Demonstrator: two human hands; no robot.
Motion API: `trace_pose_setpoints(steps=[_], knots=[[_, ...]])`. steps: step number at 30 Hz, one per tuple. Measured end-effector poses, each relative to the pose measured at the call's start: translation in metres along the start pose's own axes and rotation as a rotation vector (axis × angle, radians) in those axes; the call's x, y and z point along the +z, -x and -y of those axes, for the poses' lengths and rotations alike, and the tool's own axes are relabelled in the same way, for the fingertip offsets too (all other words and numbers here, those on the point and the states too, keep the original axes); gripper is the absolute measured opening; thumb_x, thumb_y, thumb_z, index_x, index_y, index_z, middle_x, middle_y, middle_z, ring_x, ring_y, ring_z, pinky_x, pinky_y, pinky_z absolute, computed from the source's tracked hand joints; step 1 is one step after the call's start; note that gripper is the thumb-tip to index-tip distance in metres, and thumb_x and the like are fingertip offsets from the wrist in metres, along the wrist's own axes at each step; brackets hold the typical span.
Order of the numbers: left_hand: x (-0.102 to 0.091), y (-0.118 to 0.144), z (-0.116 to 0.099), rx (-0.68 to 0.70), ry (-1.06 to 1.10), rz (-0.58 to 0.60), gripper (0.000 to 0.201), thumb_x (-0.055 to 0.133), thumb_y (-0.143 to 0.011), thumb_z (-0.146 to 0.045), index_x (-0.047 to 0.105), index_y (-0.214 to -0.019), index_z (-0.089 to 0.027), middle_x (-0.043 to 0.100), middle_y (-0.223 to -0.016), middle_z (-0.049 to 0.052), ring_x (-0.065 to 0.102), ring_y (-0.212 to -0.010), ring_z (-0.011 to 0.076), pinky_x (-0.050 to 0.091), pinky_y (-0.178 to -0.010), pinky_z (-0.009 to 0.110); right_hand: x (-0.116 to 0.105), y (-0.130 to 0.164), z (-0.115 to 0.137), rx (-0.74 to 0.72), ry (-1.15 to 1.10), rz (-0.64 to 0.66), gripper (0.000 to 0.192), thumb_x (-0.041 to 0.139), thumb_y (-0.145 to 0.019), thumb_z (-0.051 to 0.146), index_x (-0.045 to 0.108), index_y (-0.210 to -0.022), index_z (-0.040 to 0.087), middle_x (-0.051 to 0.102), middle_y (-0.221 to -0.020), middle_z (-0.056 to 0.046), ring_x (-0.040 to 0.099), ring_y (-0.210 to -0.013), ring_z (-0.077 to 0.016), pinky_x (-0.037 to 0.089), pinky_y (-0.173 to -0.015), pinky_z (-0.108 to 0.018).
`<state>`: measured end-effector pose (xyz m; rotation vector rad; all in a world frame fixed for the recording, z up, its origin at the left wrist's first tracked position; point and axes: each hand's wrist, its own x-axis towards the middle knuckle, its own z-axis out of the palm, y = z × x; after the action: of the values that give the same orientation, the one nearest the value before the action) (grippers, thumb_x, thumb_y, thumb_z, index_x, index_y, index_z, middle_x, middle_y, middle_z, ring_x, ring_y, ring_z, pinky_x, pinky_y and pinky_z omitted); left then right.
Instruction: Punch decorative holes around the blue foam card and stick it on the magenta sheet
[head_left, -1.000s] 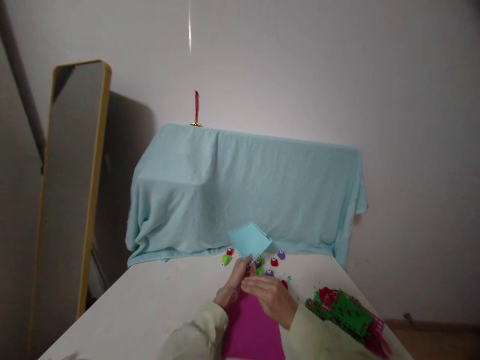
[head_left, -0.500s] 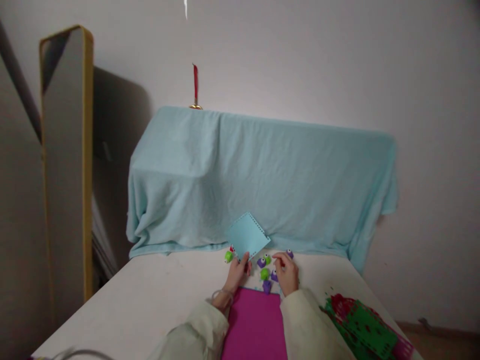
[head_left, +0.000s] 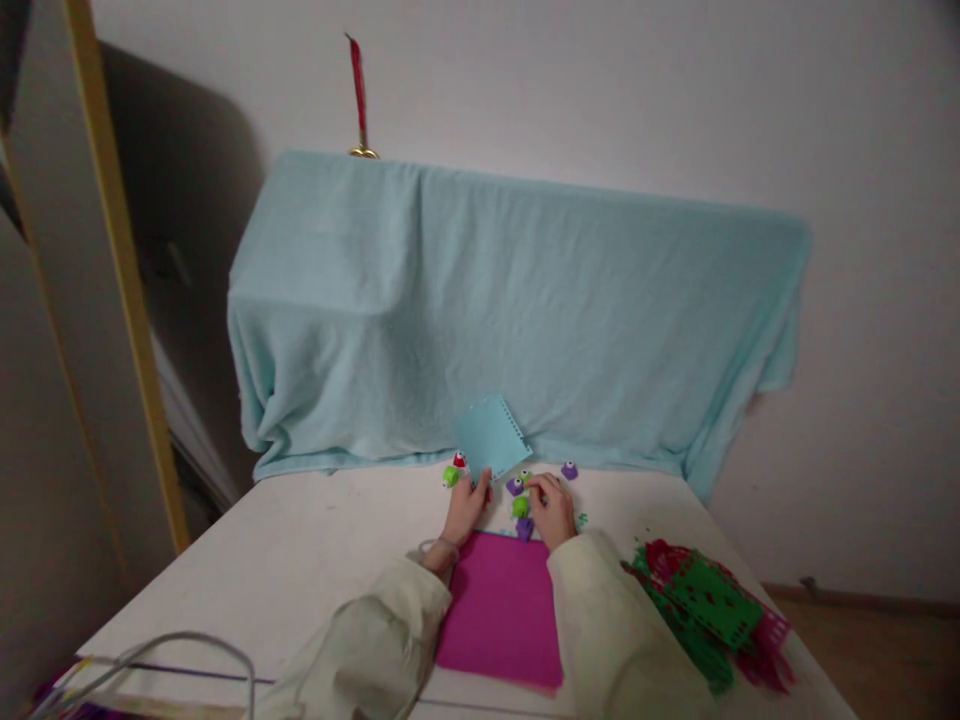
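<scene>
- Nearest the camera, at the lower left corner of what I see, a pale looped cable (head_left: pixel 187 650) lies on the white table (head_left: pixel 300 570).
- Both of the person's cream sleeves (head_left: pixel 375 645) reach forward over the table from the bottom edge.
- Between the sleeves a magenta sheet (head_left: pixel 502 610) lies flat on the table, its far edge just short of the hands.
- To the right, a loose pile of green and red punched sheets (head_left: pixel 705 605) sits near the table's right edge, well apart from the hands.
- I see the left hand (head_left: pixel 465 510) past the magenta sheet, fingers pinched on the lower corner of a light blue paper square (head_left: pixel 491 435), which it holds upright above the table; the paper's right edge looks perforated.
- Just right of it, the right hand (head_left: pixel 553 510) rests low among a cluster of small craft punches (head_left: pixel 519 505), green and purple. Its fingertips touch or curl over one of them, but I cannot tell whether it is gripping.
- One green punch (head_left: pixel 450 476) with a red one beside it lies left of the left hand, and a lone purple punch (head_left: pixel 570 469) lies farther right.
- Behind the table, a pale blue cloth (head_left: pixel 510 310) drapes over something wide and blocks everything beyond it up to the wall.
- On top of the cloth stands a gold base with a red ribbon (head_left: pixel 358 95).
- At far left a mirror with a yellow frame (head_left: pixel 120 290) leans on the wall.
</scene>
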<state>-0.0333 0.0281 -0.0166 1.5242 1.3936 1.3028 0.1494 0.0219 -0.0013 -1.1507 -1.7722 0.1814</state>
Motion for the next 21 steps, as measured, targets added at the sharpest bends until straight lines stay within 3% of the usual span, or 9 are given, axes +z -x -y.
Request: trace_pose_setpoints(steps=[17,21], knots=[[-0.015,-0.006,-0.011,0.038,0.009,-0.049,0.061,0.033,-0.089,-0.059,0.056,-0.052,-0.017,0.054,-0.045,0.002,0.053,-0.048,0.0142,0.038,-0.056,0.024,0.001,0.0,0.005,-0.003,-0.038,-0.018,0.023,0.043,-0.08,0.012,0.065,-0.079,0.021,0.063,-0.079,-0.004,0.059,-0.075,-0.0175,0.047,-0.074,-0.029],[-0.015,-0.006,-0.009,0.038,-0.009,-0.123,0.059,0.034,-0.089,-0.06,0.056,-0.055,-0.017,0.054,-0.046,0.001,0.052,-0.048,0.0138,0.037,-0.055,0.024,0.002,0.001,0.004,0.002,-0.044,-0.012,0.023,0.043,-0.08,0.012,0.064,-0.079,0.021,0.063,-0.079,-0.003,0.059,-0.076,-0.0172,0.047,-0.074,-0.029]])
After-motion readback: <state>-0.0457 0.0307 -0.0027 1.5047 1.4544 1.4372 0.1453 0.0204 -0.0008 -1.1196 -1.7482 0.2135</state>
